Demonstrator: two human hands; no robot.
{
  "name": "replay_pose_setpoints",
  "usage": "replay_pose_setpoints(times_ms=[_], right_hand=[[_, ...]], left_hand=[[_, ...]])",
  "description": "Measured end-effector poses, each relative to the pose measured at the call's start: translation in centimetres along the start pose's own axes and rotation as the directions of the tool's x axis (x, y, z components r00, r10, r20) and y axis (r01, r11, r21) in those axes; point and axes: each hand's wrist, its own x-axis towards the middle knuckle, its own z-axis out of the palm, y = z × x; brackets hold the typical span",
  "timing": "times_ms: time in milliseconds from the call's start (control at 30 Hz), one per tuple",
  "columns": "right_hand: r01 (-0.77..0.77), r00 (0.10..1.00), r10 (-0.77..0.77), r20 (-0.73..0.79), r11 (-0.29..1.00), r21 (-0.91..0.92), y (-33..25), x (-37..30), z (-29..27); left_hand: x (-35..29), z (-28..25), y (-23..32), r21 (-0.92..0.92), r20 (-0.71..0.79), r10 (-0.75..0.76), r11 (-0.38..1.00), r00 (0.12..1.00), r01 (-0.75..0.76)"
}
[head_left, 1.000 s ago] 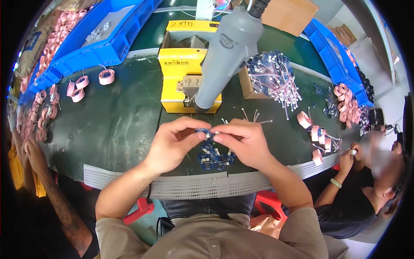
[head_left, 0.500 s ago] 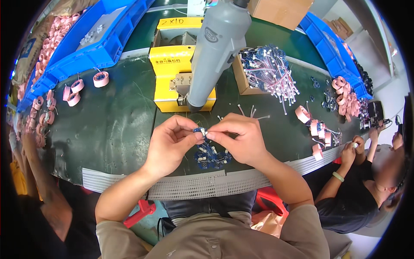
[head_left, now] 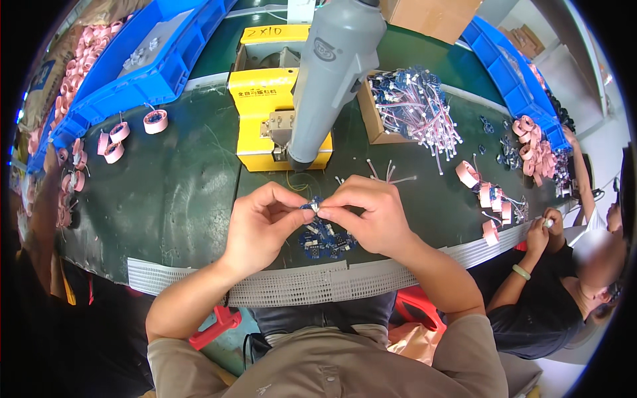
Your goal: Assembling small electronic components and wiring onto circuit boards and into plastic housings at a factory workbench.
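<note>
Over the near middle of the bench, my left hand (head_left: 262, 219) pinches a small blue circuit board (head_left: 307, 206) between thumb and forefinger. My right hand (head_left: 371, 215) meets it from the other side, thumb and forefinger closed on a small white connector (head_left: 315, 207) at the board. The fingertips hide much of both parts. Just below the hands lies a pile of blue circuit boards (head_left: 325, 244) with white connectors. Beyond my hands hangs a grey tapered tool (head_left: 325, 86), its dark tip pointing down, in front of a yellow machine (head_left: 265, 123).
A cardboard box (head_left: 371, 123) at right overflows with wired boards; loose wire leads (head_left: 391, 176) lie before it. Pink rings (head_left: 488, 192) stand at right, more pink rings (head_left: 114, 142) at left. Blue bins (head_left: 149, 83) flank the bench. A co-worker (head_left: 557, 278) sits at right, hands raised.
My fingertips have drawn slightly closer around the board and connector; my hands stay in almost the same place. At far left, a co-worker's arm has shifted. At far right, another person's arm reaches toward the bin.
</note>
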Motion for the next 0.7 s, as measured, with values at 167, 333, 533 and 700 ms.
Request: replay_pose_setpoints(times_ms=[167,333,533,700], right_hand=[[0.021,0.985,-0.058,0.162,0.975,0.223,1.3,0.3,-0.8],[0.056,0.971,-0.129,0.203,0.942,0.330,1.9,0.4,-1.3],[0.149,0.941,-0.259,0.218,0.895,0.421,1.7,0.6,-1.4],[0.081,0.990,-0.084,0.110,0.996,0.027,0.1,1.7,-5.1]], left_hand=[[-0.8,0.4,-0.6,0.085,0.052,0.176,0.980,0.983,-0.180],[-1.3,0.8,0.0,0.194,0.111,0.293,0.931,0.950,-0.310],[-1.6,1.1,-0.6,0.235,0.167,0.448,0.847,0.878,-0.477],[-0.7,1.2,1.0,0.561,0.167,0.415,0.706,0.894,-0.433]])
